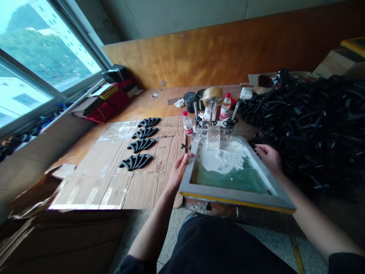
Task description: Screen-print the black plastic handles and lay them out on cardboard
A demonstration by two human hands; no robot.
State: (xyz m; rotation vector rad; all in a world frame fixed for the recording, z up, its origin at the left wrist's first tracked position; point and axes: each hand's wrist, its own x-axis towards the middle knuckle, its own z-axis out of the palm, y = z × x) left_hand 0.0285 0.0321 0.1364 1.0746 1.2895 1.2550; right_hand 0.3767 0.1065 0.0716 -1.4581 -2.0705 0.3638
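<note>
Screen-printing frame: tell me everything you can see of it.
The rectangular screen-printing frame has grey rails, a yellow near edge and green mesh. White ink is heaped on its far half. Its far end sits in metal clamps. The left hand rests on the left rail, the right hand on the right rail.

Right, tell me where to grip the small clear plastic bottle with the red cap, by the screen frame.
Wrap around the bottle's smooth middle, over the label, on the clear plastic bottle with the red cap, coming from its left with the left hand. It stands upright, and the metal hinge clamps crowd its right side.
</note>
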